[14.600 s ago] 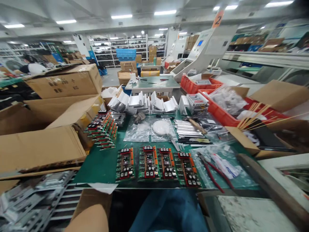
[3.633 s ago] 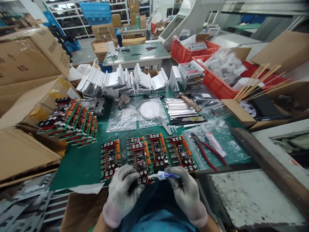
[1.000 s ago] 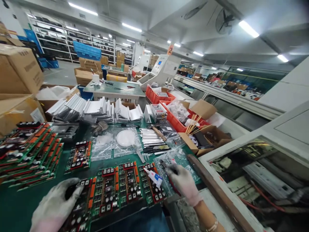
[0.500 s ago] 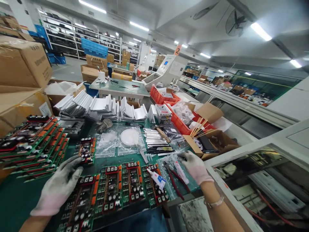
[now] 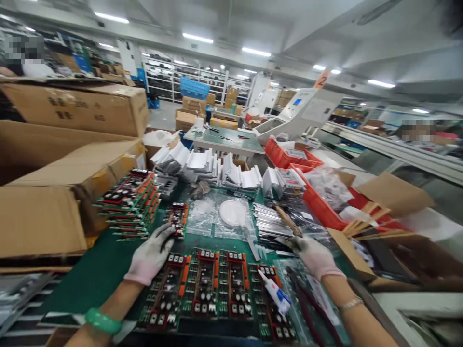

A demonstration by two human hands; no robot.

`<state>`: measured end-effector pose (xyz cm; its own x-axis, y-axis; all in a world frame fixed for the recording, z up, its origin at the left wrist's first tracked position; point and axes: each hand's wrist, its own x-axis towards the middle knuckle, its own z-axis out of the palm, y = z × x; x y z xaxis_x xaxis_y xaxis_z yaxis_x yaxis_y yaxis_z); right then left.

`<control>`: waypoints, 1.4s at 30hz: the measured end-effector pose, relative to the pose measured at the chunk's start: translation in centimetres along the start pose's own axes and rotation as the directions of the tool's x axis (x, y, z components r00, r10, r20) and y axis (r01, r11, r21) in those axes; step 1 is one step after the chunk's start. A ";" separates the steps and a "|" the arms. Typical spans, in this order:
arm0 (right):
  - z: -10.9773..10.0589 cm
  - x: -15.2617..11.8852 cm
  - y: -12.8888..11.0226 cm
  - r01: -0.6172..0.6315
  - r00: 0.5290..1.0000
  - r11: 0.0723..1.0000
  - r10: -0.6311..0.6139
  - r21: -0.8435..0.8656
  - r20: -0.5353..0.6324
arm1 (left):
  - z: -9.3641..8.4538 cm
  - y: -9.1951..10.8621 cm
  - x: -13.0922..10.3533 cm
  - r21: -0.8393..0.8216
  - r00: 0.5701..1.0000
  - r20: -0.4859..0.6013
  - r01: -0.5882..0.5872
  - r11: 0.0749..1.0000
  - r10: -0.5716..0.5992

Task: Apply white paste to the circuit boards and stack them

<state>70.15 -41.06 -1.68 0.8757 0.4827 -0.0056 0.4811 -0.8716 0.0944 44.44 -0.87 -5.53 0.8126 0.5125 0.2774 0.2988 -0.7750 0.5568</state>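
My left hand [image 5: 152,255], in a pale glove, reaches to the lower left edge of a small circuit board [image 5: 178,218]; its fingers are bent, and whether they grip it is unclear. Near the right end of the metal strips [image 5: 272,222] and a wooden-handled tool [image 5: 287,219] is my right hand [image 5: 314,255], fingers curled, their tips blurred. Four larger boards [image 5: 237,284] lie in a row in front. A white tube [image 5: 275,291] rests on the rightmost one. Red-handled pliers [image 5: 307,299] lie below my right hand. A white round lid [image 5: 232,213] sits on plastic bags.
Stacked boards [image 5: 130,202] stand at the left beside large cartons [image 5: 72,164]. White metal profiles [image 5: 202,164] line the back. Red crates [image 5: 318,197] and an open carton with wooden sticks [image 5: 350,250] are at the right. A person [image 5: 31,55] is at the far left.
The view has swung left, so the bench appears farther right. My right hand has moved from above the pliers and second tube toward the metal strips. My left hand remains by the small board.
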 end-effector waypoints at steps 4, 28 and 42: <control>-2.2 -0.2 -0.8 0.119 0.978 0.993 -0.118 -0.003 -0.171 | 0.4 -0.2 -0.2 -0.024 0.998 -0.051 0.047 0.999 -0.048; -7.0 11.7 -29.2 0.890 0.363 0.393 -0.917 -0.229 -0.164 | 1.5 -0.3 -1.1 -0.122 0.986 -0.010 0.163 0.979 -0.165; -6.1 12.2 -29.2 0.902 0.357 0.376 -0.926 -0.210 -0.125 | 1.5 -0.1 -1.0 -0.134 0.983 -0.004 0.180 0.974 -0.183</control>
<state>66.52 -9.22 1.59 -0.1380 0.9898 0.0350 0.9626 0.1258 0.2398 44.34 -1.87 -6.99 0.7423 0.6470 0.1743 0.3706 -0.6131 0.6977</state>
